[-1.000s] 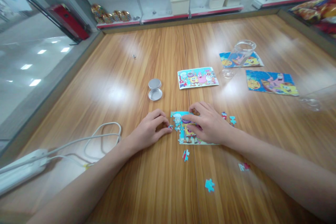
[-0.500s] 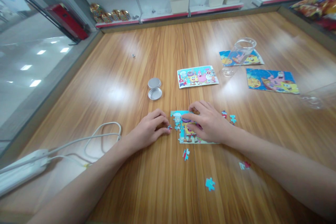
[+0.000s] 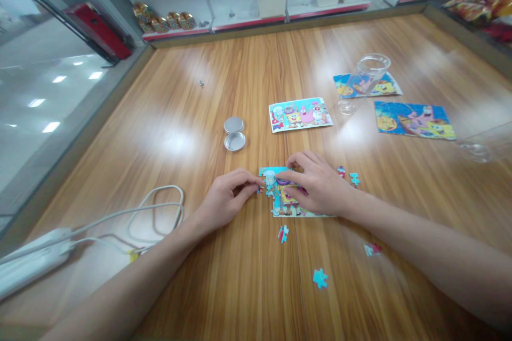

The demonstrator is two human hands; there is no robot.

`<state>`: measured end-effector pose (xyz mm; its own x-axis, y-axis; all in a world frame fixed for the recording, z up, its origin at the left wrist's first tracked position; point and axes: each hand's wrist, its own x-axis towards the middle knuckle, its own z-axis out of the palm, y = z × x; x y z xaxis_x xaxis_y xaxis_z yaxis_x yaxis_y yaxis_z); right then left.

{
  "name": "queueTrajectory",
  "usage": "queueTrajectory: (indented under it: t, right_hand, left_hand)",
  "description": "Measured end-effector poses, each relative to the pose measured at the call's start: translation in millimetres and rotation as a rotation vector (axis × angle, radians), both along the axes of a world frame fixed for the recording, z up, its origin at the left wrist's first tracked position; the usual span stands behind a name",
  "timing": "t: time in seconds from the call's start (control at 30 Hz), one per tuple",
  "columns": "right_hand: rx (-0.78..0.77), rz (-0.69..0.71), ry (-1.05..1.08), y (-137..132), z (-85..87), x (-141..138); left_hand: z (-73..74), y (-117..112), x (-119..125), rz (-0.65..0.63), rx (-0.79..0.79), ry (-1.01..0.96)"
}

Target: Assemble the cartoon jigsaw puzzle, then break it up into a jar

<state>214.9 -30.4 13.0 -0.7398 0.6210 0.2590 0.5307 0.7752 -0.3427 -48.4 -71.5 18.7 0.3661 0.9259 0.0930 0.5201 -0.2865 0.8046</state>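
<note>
A small cartoon jigsaw puzzle (image 3: 280, 208) lies partly assembled on the wooden table (image 3: 200, 128). My left hand (image 3: 228, 197) pinches a small puzzle piece (image 3: 260, 189) against the puzzle's left edge. My right hand (image 3: 316, 184) lies over the puzzle's upper right, fingers spread and pressing it down. Loose pieces lie around: one (image 3: 283, 233) just below the puzzle, a blue one (image 3: 320, 278) nearer me, one (image 3: 371, 249) by my right forearm, and two (image 3: 348, 175) beyond my right hand.
Two round metal lids (image 3: 234, 134) sit left of centre. Three cartoon picture cards (image 3: 300, 114) (image 3: 414, 121) (image 3: 390, 85) lie farther back, with a clear plastic jar (image 3: 364, 81) on its side. A white power strip (image 3: 32, 264) with looped cable (image 3: 156, 213) lies left. Glass shelving lines the far wall.
My left hand has slid right, bringing its piece up against the puzzle's left edge. My right hand has stayed on the puzzle.
</note>
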Motion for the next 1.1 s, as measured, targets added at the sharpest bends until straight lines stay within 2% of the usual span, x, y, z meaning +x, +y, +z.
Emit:
queueTrajectory:
  t: [0.13,0.23,0.63,0.77,0.93,1.1]
  right_hand:
    - [0.011,0.002,0.01,0,0.1,0]
    - [0.019,0.0,0.008,0,-0.1,0]
    - [0.03,-0.008,-0.002,0,-0.4,-1]
    - [0.025,-0.01,-0.007,-1,0.5,-1]
    - [0.025,-0.012,0.0,-1,0.8,-1]
    - [0.032,-0.015,-0.003,-1,0.0,-1]
  left_hand:
    - [0.0,-4,2,0.089,-0.112,-0.034]
    - [-1.9,-7,4,0.122,-0.135,-0.03]
    - [-0.8,-10,12,0.133,-0.043,0.058]
    - [-1.4,-11,12,0.115,0.076,0.158]
    - [-9.7,-9,8,-0.053,0.302,0.19]
    - [-17.2,-7,2,-0.102,0.379,0.201]
